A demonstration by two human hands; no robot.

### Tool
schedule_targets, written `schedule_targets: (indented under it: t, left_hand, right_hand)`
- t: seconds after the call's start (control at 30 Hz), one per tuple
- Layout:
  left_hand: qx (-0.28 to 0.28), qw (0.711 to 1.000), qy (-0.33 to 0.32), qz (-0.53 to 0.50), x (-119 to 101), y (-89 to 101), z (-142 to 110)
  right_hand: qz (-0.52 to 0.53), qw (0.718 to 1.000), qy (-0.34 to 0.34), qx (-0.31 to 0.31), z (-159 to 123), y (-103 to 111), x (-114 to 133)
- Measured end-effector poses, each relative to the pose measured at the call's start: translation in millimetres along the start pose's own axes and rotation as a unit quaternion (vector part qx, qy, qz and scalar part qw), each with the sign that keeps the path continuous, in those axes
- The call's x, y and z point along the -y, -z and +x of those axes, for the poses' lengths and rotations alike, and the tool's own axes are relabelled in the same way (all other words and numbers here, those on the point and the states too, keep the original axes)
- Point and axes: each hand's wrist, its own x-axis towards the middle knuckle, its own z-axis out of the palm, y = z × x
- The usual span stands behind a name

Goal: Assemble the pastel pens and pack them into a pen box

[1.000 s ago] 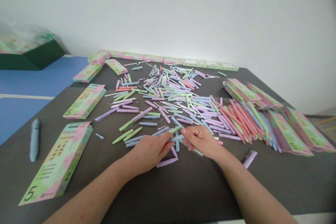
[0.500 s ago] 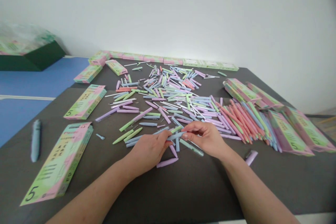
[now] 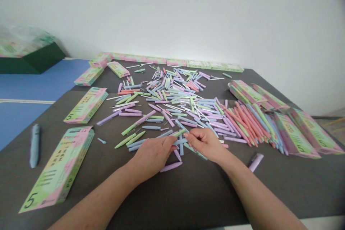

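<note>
A light-blue pen piece [image 3: 180,141] spans the gap between my two hands, just above the near edge of the pen pile. My left hand [image 3: 154,154] is closed on its left end, thumb and fingers pinching. At the right end, the curled fingers of my right hand [image 3: 205,144] pinch it. Whether it is a whole pen or only a barrel is hidden by the fingers. Below my left hand lies a purple pen part [image 3: 171,166]. A green-tinted clear piece [image 3: 196,152] is partly under my right hand.
Loose pen parts [image 3: 172,97] spread over the dark table [image 3: 188,197]. Sorted coral, green and blue barrels [image 3: 250,122] lie at right beside pen boxes [image 3: 298,136]. More boxes [image 3: 58,169] stand at left, near a thick blue pen [image 3: 35,146]. A purple cap [image 3: 255,162] lies near my right forearm.
My right hand has shifted slightly left and down, its fingers more curled at the pen piece's end. My left hand stays nearly in place. The whole view has moved slightly.
</note>
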Motion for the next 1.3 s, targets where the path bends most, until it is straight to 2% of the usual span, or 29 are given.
schedule_targets:
  t: [0.17,0.33,0.53,0.77,0.93,1.07,1.2,1.3]
  left_hand:
    - [0.016,1.000,0.020,-0.012,1.6,4.7,1.6]
    - [0.027,0.999,0.026,-0.020,1.5,5.6,2.2]
    - [0.009,1.000,0.020,-0.011,0.0,-0.4,1.3]
    - [0.015,1.000,0.010,-0.005,-0.3,-0.6,0.4]
    - [0.020,0.999,0.020,-0.017,-0.7,3.8,1.7]
    - [0.032,0.999,0.028,-0.022,-1.2,5.8,2.8]
    - [0.034,0.998,0.036,-0.029,-0.8,6.4,3.2]
    - [0.032,0.998,0.035,-0.037,-0.7,7.6,2.9]
  right_hand:
    - [0.006,0.999,0.038,0.004,-3.0,3.3,1.0]
    - [0.019,0.997,0.072,-0.024,-4.6,4.6,1.2]
    - [-0.010,0.999,0.037,-0.004,-2.3,2.7,0.5]
    - [0.003,1.000,-0.015,0.025,-1.5,-1.3,-5.7]
    - [0.028,0.999,0.017,0.040,-1.9,1.4,-2.6]
    - [0.066,0.997,0.017,0.031,-3.7,0.3,0.0]
    - [0.064,0.997,0.042,0.009,-3.8,-1.6,-1.3]
    - [0.057,0.998,0.028,0.005,-2.9,-0.5,-2.9]
